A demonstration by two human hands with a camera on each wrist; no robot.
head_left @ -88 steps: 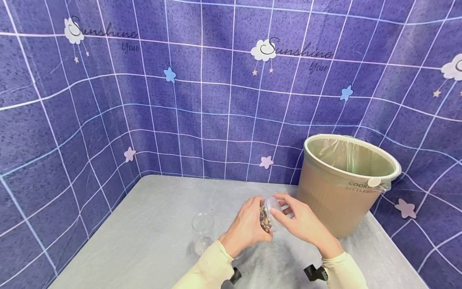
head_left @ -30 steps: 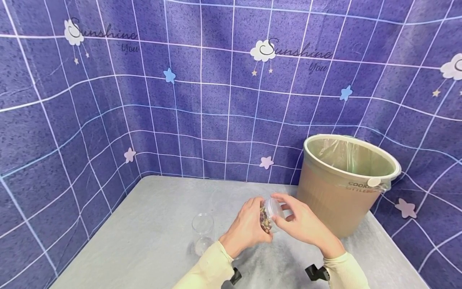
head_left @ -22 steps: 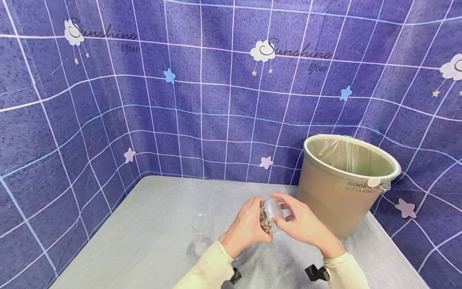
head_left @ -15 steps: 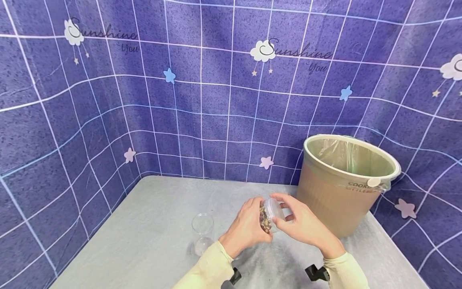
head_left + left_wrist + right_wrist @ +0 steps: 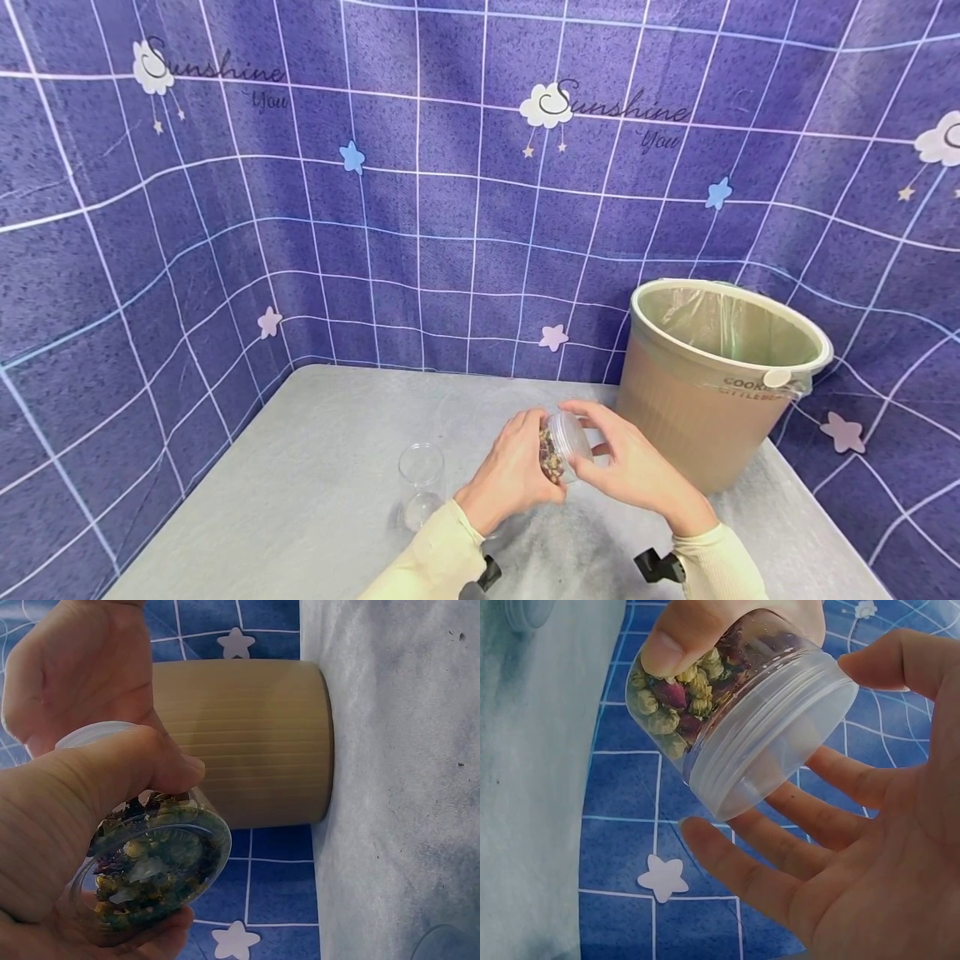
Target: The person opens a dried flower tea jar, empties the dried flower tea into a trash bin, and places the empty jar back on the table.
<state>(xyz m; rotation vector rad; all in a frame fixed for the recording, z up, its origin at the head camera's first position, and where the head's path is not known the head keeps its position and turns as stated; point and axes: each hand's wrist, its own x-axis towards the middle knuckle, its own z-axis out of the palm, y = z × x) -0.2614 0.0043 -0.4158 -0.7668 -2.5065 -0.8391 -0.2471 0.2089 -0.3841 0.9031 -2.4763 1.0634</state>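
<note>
In the head view, my left hand (image 5: pixel 510 471) grips a clear plastic jar (image 5: pixel 552 454) round its body, above the table. The left wrist view shows the left thumb (image 5: pixel 142 761) over the jar's side. Dried flower buds (image 5: pixel 676 701), yellowish and dark red, fill the part near its base. The jar lies tilted sideways, its frosted screw lid (image 5: pixel 776 739) facing right. My right hand (image 5: pixel 626 458) holds that lid at its rim, thumb on one side and fingers on the other. A clear empty glass-like cup (image 5: pixel 422 483) stands on the table, left of my left hand.
A large beige bin (image 5: pixel 690 417) with a clear liner stands at the right, just beyond my right hand. The grey table (image 5: pixel 315 467) ends at a purple-blue gridded curtain (image 5: pixel 450 250) on the back and sides.
Since the oldest frame, my right thumb has shifted slightly down and the lid has turned a little toward the head camera. In the last second, the hands have barely moved.
</note>
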